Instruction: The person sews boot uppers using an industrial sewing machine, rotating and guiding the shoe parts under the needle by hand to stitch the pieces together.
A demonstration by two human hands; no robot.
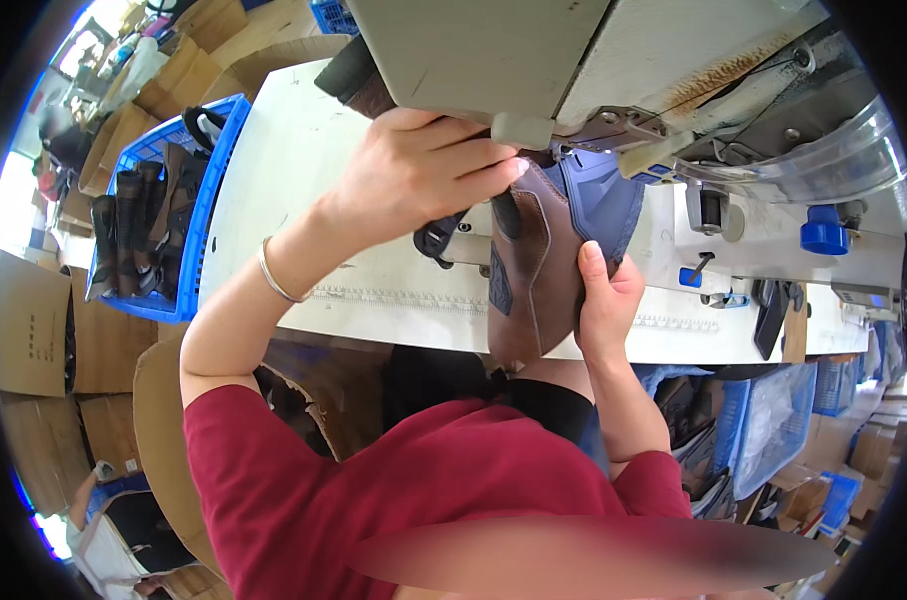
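Note:
A brown shoe upper (534,270) with a dark blue lining (602,200) hangs under the head of a sewing machine (474,60), its far end at the needle area. My left hand (414,175) is closed on the upper's top edge, close beside the machine's presser area. With thumb on top, my right hand (611,300) grips the right side of the upper, where the lining meets the brown part. Black straps or laces (437,238) lie on the table left of the upper. The needle itself is hidden behind the machine head and my left fingers.
The white worktable (374,310) has a ruler strip along its near edge. A blue crate (189,250) of dark shoe uppers stands at its left. Scissors-like black tool (771,318) lies at right. Cardboard boxes (34,320) and another blue crate (774,430) flank me.

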